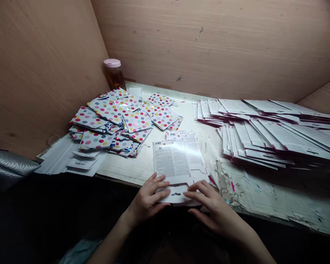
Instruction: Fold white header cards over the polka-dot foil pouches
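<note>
A flat white cardboard hang-tab package (173, 161), printed with small text and a barcode, lies at the front edge of the table. Its tab, with a hanging hole, points toward me. My left hand (148, 196) grips the package's near left corner, fingers on top and thumb at the edge below. On the tab's right side rest the fingertips of my right hand (209, 201); its thumb stands apart, below the table edge. More printed packages (196, 154) lie partly hidden under and behind this one.
Polka-dot folded packets (107, 113) are heaped at the left, beside white plastic bags (60, 156) and barcode labels (82, 163). Behind them stands a bottle (114, 75) with a pink lid. Rows of printed cardboard packages (264, 135) cover the right. Wooden panels (209, 44) enclose the table.
</note>
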`<state>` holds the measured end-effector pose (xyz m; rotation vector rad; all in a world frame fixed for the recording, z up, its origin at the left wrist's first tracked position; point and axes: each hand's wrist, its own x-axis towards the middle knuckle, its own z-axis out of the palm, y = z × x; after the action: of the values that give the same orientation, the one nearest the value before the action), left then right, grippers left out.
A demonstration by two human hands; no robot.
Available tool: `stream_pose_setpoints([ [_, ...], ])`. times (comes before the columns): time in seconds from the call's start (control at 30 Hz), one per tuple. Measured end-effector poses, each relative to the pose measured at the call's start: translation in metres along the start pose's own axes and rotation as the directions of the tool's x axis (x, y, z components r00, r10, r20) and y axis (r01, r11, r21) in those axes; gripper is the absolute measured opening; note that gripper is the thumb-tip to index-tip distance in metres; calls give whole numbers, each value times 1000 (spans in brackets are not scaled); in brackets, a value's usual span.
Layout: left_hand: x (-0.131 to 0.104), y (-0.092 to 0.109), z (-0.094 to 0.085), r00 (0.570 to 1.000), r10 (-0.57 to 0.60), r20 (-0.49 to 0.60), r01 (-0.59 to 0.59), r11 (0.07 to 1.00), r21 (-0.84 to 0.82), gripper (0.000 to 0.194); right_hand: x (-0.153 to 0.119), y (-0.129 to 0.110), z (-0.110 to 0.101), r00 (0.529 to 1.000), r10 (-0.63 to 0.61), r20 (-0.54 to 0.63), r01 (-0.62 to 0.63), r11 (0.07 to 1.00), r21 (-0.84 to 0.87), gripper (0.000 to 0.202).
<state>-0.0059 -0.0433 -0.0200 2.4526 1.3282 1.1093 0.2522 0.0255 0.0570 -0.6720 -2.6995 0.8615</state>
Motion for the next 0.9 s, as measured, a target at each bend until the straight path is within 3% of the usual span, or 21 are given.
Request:
stream_pose_setpoints([
  [0.07, -2, 2, 0, 994, -67, -88, 65, 997, -30, 22, 10, 12, 13, 990, -49, -131, 36, 995, -97, 24],
  [0.17, 1, 8, 1, 952, -234, -200, 232, 972, -30, 10, 26, 23, 38, 942, -105, -319, 61, 988, -145, 14],
  [0.3, 11, 14, 8, 866, -383, -320, 409, 912, 14, 13, 40, 26, 58, 882, 17, -471, -70, 993, -96, 11],
  [0.4, 15, 11, 10, 854, -387, -347, 436, 897, 71, 15, 45, 26, 64, 843, 79, -532, -156, 983, -100, 12],
  [0.47, 13, 5, 5, 907, -316, -278, 361, 924, 128, 21, 45, 25, 66, 832, 76, -550, -181, 973, -140, 16],
  [0.53, 6, -2, -5, 979, -182, -89, 197, 956, 219, 33, 42, 23, 66, 828, 50, -559, -189, 963, -194, 18],
  [0.57, 2, -6, -11, 995, -101, 15, 93, 959, 268, 39, 40, 21, 65, 830, 24, -557, -188, 953, -238, 18],
  [0.63, -5, -11, -24, 985, 59, 163, -113, 932, 346, 45, 37, 16, 63, 845, -40, -534, -174, 922, -345, 18],
  [0.7, -6, -12, -35, 963, 204, 173, -257, 889, 380, 40, 36, 7, 59, 859, -159, -487, -98, 882, -461, 23],
  [0.77, -2, -10, -40, 946, 302, 120, -324, 861, 392, 42, 41, -2, 56, 842, -320, -434, 25, 827, -562, 29],
  [0.83, 6, -7, -38, 918, 396, 30, -370, 824, 429, 44, 50, -7, 55, 768, -473, -432, 102, 756, -647, 27],
  [0.9, 14, -6, -32, 884, 457, -94, -363, 799, 480, 38, 62, -7, 57, 627, -583, -517, 82, 710, -700, 23],
])
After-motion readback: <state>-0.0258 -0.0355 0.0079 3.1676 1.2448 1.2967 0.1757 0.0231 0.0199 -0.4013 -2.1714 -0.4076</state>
